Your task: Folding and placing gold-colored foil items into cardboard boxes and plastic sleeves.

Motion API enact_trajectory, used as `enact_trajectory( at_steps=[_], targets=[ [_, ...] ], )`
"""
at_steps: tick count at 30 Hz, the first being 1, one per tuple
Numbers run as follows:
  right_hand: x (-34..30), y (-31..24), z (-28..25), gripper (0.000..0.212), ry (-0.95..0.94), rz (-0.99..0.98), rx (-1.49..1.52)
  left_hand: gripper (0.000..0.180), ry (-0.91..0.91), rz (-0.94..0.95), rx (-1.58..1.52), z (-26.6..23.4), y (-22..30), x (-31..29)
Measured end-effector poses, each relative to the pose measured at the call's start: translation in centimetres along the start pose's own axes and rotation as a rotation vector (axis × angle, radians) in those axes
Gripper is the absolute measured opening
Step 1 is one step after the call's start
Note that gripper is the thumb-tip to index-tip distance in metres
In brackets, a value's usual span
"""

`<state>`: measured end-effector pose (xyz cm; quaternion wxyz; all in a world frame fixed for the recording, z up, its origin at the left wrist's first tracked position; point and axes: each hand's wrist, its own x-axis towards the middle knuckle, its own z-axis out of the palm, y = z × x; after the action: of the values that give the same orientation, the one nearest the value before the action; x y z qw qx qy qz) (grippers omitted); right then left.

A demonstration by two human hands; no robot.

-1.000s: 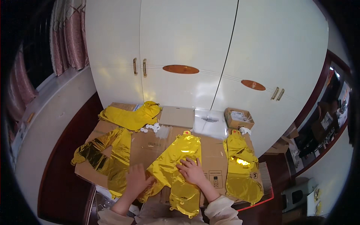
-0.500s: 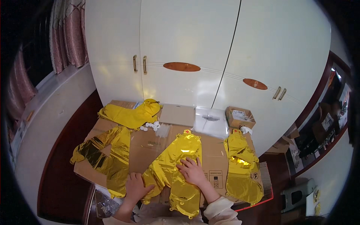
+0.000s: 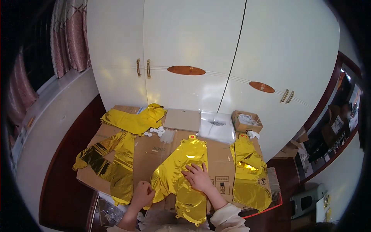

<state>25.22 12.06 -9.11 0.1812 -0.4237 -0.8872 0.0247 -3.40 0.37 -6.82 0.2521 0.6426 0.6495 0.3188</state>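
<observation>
A flat gold foil balloon [image 3: 193,150], with a small red spot at its top tab, lies in the middle of the cardboard. My right hand [image 3: 198,177] rests on it, palm down with fingers spread. At the balloon's lower left edge is my left hand [image 3: 142,194], its fingers curled in and thumb against the foil; the fingertips are partly hidden. More gold foil balloons lie around: one on the left [image 3: 121,166], one at the back left [image 3: 131,120] and one on the right [image 3: 251,185].
White round pieces [image 3: 156,131] sit behind the middle balloon. Along the back lie a brown board [image 3: 182,119], a clear plastic sheet [image 3: 217,125] and a small open carton [image 3: 246,121]. White cabinet doors [image 3: 189,38] rise behind. A grey stool [image 3: 308,201] stands at right.
My left hand has curled its fingers and lifted from lying flat over the balloon's left end. That foil edge has shifted slightly right. My right hand has stayed in place.
</observation>
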Motion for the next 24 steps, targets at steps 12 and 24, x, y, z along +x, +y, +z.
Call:
enact_trajectory(
  at_steps=[12, 24],
  targets=[
    [0.3, -1.6, -2.9, 0.033, 0.172, 0.006, 0.201, 0.033, 0.004, 0.086, -0.371, 1.2, 10.0, -0.1],
    [-2.9, 1.2, -0.1, 0.031, 0.014, 0.445, 0.83, 0.019, -0.192, 0.394, -0.124, 8.4, 10.2, 2.9]
  ],
)
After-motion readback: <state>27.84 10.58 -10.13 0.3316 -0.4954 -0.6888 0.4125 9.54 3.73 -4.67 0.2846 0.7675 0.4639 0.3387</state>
